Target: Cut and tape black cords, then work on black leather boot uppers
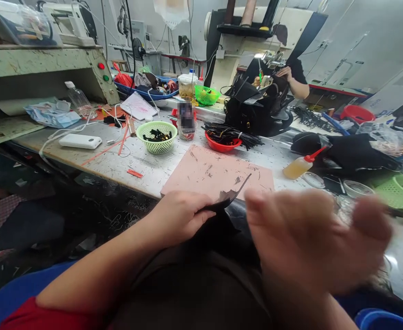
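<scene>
Right hand (311,243) sweeps in blurred, its fingers spread and holding nothing, beside the left hand (181,215) pinching a thin black leather piece (227,198) at the surface's (146,167) edge. That floppy tip could crease or slip from so light a pinch.

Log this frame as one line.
left hand: pinching black piece | right hand: blurred, open, holding nothing | pink mat ahead | glue bottle right of mat | co-worker at sewing machine
</scene>
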Tool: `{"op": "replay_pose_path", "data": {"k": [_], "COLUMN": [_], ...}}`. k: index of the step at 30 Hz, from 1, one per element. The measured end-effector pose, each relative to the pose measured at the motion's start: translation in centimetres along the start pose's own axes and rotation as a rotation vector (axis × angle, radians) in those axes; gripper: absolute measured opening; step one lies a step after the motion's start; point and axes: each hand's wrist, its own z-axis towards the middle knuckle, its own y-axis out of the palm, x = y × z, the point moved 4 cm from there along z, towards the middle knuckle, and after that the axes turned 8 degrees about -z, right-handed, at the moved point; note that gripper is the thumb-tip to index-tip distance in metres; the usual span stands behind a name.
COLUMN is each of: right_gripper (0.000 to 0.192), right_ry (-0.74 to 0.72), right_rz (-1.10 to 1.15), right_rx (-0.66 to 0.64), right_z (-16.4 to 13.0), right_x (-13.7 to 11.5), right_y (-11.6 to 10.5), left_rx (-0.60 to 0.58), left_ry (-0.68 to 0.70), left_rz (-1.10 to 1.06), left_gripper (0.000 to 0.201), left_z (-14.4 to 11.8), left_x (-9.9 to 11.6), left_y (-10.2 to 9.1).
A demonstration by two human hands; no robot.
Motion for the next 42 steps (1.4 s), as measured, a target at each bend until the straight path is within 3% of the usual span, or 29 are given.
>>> {"op": "replay_pose_path", "data": {"k": [4,12,20,25,33,37,40,42], "right_gripper": [0.046,0.045,0.033,0.007,0.006,0.009,0.028,0.022], "right_ry": [0.072,0.062,-0.191,-0.174,-0.152,-0.278,-0.365,-0.338], "right_rz": [0.318,0.353,-0.106,-0.550,-0.775,-1.033,-1.297,-1.370], "right_rx": [0.069,0.066,0.088,0.003,-0.025,-0.022,-0.115,-0.262], "right_z": [2.2,2.1,1.8,2.0,2.3,2.6,3.6,4.4], "right_x": [2.0,2.6,2.4,3.2,4.2,4.0,3.8,3.9], "right_y": [0.1,-0.7,-2.3,-2.6,-2.8,-2.4,-1.4,-0.6], "left_rx": [-0.017,-0.018,-0.032,-0.042,-0.037,-0.037,-0.030,-0.044], "left_ry": [-0.081,-0.131,-0.190,-0.224,-0.370,-0.400,-0.378,-0.330], "left_rz": [0.014,-0.002,-0.087,-0.201,-0.590,-0.637,-0.579,-0.495], "left_gripper": [0.014,0.016,0.017,0.019,0.020,0.019,0.020,0.021], "left_z": [0.3,1.0,1.6,1.9,2.3,2.3,2.5,2.5], "left_x": [-0.8,-0.8,-1.1,-1.5,-4.2,-4.4,-4.0,-3.6], "left_y": [-0.1,-0.3,-0.5,-0.4,0.1,0.2,0.2,0.1]}}
